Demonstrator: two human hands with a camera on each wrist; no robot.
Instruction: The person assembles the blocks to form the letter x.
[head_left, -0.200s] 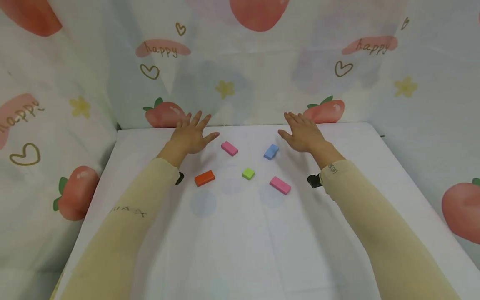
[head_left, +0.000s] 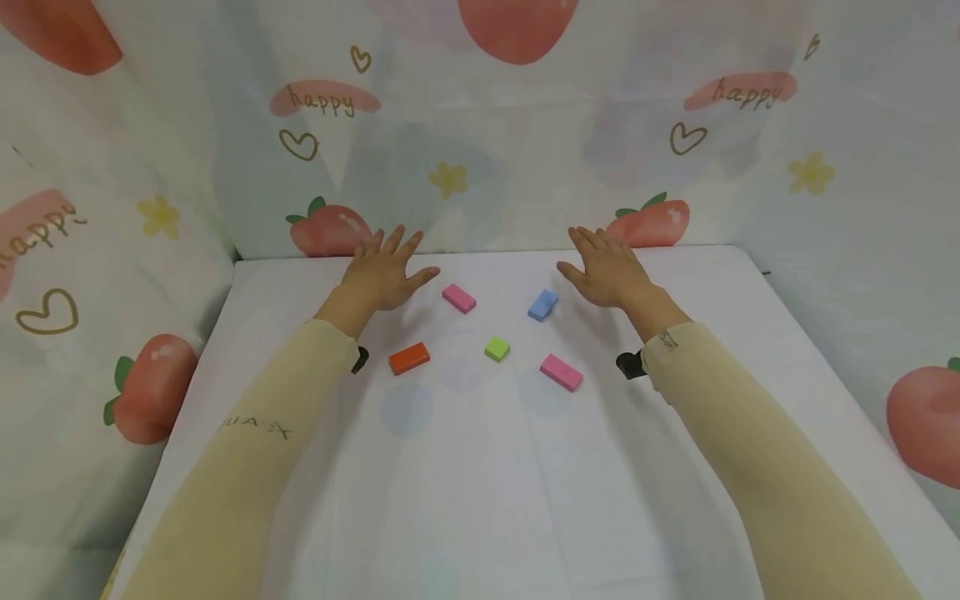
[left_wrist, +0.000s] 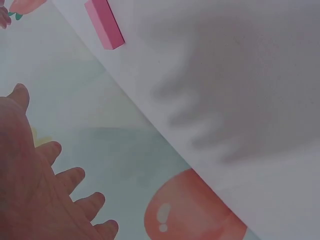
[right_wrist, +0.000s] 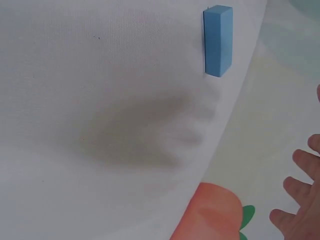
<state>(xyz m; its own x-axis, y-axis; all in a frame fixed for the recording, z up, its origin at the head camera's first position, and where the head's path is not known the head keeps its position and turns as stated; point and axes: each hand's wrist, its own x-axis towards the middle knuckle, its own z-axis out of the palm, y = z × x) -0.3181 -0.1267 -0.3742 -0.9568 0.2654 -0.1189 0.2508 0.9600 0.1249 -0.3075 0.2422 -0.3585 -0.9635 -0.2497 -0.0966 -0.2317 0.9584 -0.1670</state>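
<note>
My left hand (head_left: 378, 272) hovers above the far left of the white table, fingers spread and holding nothing. Nearest to it lies a pink block (head_left: 459, 298), which the left wrist view also shows. An orange block (head_left: 409, 358) lies nearer to me, by the left cuff. Over the far right, my right hand (head_left: 606, 268) is held up with its fingers straight and nothing in its grasp. Beside its thumb is a blue block (head_left: 543, 305), seen in the right wrist view too. A small green block (head_left: 497, 349) sits in the middle, and another pink block (head_left: 561, 372) lies to its right.
The white table (head_left: 465, 492) runs back to a hanging cloth (head_left: 525, 150) printed with fruit, hearts and flowers. Similar cloth covers the left and right sides. A black device (head_left: 631, 364) shows under the right cuff, another under the left.
</note>
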